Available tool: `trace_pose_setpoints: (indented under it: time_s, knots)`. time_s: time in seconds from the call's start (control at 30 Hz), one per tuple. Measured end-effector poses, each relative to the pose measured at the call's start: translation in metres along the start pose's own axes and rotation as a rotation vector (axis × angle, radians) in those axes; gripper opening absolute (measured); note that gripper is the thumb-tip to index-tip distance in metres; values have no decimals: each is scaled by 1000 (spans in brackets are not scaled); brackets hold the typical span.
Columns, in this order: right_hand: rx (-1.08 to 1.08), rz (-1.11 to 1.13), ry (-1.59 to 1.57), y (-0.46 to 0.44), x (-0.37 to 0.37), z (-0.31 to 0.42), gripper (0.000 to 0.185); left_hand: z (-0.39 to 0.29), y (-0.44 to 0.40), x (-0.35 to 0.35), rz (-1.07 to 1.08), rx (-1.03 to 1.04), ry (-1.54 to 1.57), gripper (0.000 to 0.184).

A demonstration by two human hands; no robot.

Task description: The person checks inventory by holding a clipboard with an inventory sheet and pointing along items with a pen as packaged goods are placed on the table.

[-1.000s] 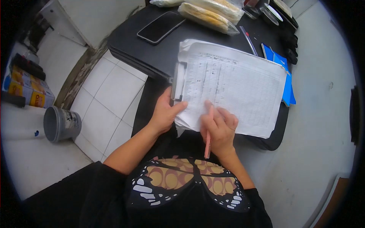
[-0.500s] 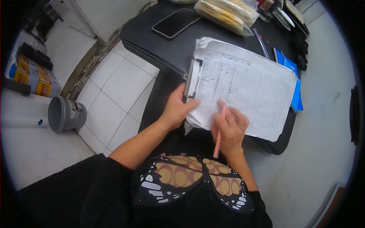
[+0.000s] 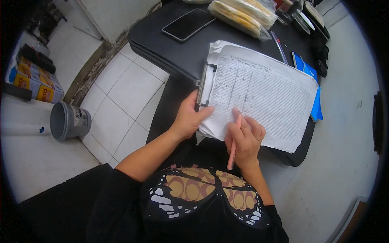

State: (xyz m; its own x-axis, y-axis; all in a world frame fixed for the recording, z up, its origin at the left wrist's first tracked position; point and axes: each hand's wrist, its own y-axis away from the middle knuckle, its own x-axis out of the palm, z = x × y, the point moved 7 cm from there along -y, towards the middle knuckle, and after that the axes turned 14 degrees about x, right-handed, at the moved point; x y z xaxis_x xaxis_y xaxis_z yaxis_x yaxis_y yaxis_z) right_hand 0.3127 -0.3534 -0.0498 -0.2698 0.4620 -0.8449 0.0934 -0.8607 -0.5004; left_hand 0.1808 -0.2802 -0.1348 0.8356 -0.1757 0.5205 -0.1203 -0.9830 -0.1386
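My left hand point(image 3: 189, 116) grips the near left corner of a clipboard point(image 3: 205, 86), thumb on top of the papers and the other fingers out of sight beneath. A stack of printed table sheets point(image 3: 267, 93) is held under its metal clip, with dark entries in several columns on the left side. My right hand point(image 3: 246, 139) is closed around a pink pen point(image 3: 232, 153) and rests on the lower part of the top sheet. The index finger lies extended on the paper near the columns. The pen slants back toward my body.
On the black table point(image 3: 150, 38) lie a smartphone point(image 3: 188, 25), plastic-wrapped packs point(image 3: 241, 18), a clear pen-like stick point(image 3: 279, 47) and a blue folder point(image 3: 315, 107) partly under the clipboard. A grey bucket point(image 3: 69, 121) and a printed yellow-and-white carton point(image 3: 38, 83) are at the left.
Both hands keep their places on the clipboard and pen. The view has shifted very slightly, and the print on the sheet looks sharper.
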Motion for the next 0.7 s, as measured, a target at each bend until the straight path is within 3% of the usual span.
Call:
trace_pose_setpoints:
  time_s: [0.7]
  knots:
    - [3,-13,-2,0,-2,-1,21,1,2,1,-22,-10,0,38]
